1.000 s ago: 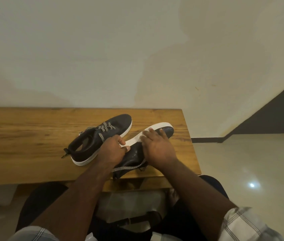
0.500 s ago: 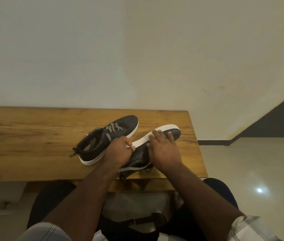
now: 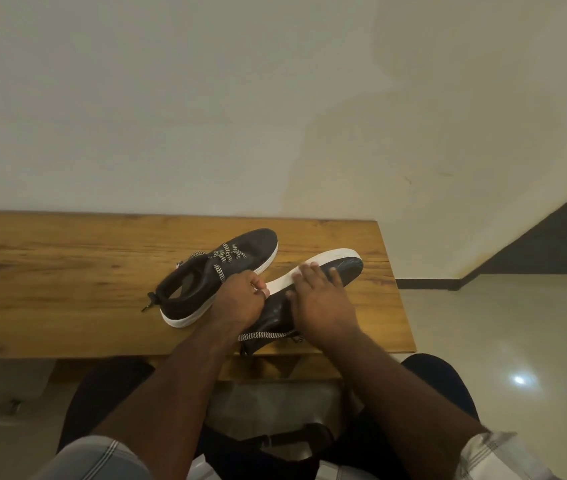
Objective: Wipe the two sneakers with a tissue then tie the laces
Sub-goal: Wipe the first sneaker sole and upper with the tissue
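Sneaker [image 3: 313, 289] tipped on its side at the near edge of a wooden table [image 3: 67, 271], braced by the left hand [image 3: 237, 299] clasping its white sole so the flat-fingered right hand [image 3: 320, 299] can rub its dark upper. No tissue can be made out. The second sneaker [image 3: 216, 275] is left upright beside it, laces loose.
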